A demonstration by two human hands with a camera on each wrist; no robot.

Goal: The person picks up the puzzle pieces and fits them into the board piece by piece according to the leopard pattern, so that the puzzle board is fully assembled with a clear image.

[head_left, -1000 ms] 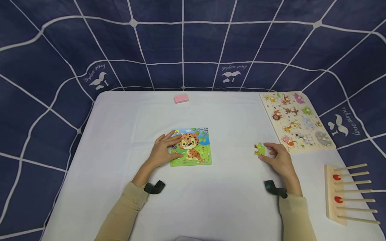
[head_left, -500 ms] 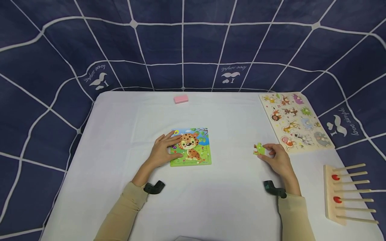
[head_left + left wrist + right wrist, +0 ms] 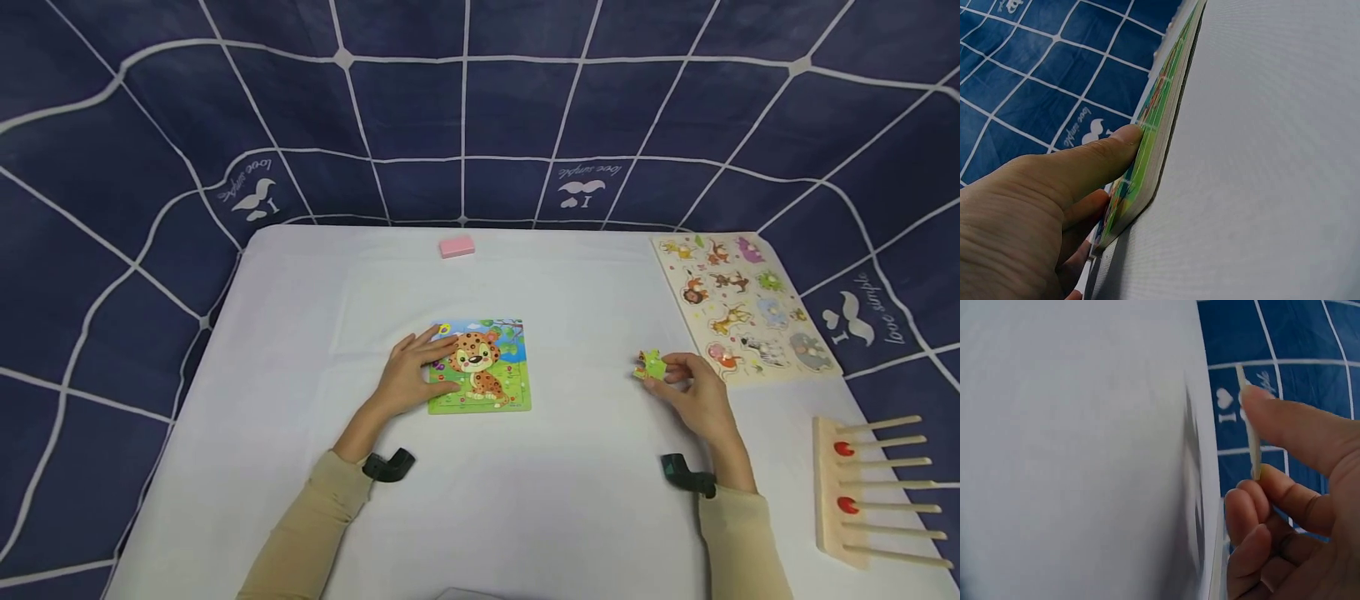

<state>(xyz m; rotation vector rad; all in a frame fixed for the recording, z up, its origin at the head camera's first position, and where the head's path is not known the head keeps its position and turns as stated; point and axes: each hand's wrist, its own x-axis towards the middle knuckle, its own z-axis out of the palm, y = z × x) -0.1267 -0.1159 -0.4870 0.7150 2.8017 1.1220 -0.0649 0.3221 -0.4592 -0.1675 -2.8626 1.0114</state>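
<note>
A square leopard jigsaw puzzle (image 3: 491,387) lies in the middle of the white table. My left hand (image 3: 405,375) rests on its left side with fingers spread. In the left wrist view the thumb (image 3: 1119,140) lies on the face of the puzzle (image 3: 1147,156), close to its pale edge. Out to the right, my right hand (image 3: 697,396) pinches a small green puzzle piece (image 3: 651,365) between thumb and fingers. The right wrist view shows this piece (image 3: 1252,440) edge-on, held up off the cloth with its shadow beside it.
A board of animal pictures (image 3: 738,308) lies at the back right. In front of it is a wooden peg rack (image 3: 831,492) with two red pieces, its pegs pointing right. A pink block (image 3: 457,247) sits near the back edge, before a dark blue checked curtain (image 3: 510,108).
The puzzle piece lay flat at the right fingertips; it is now tilted and raised in the pinch. The left hand keeps its place on the puzzle. The whole head view has shifted slightly.
</note>
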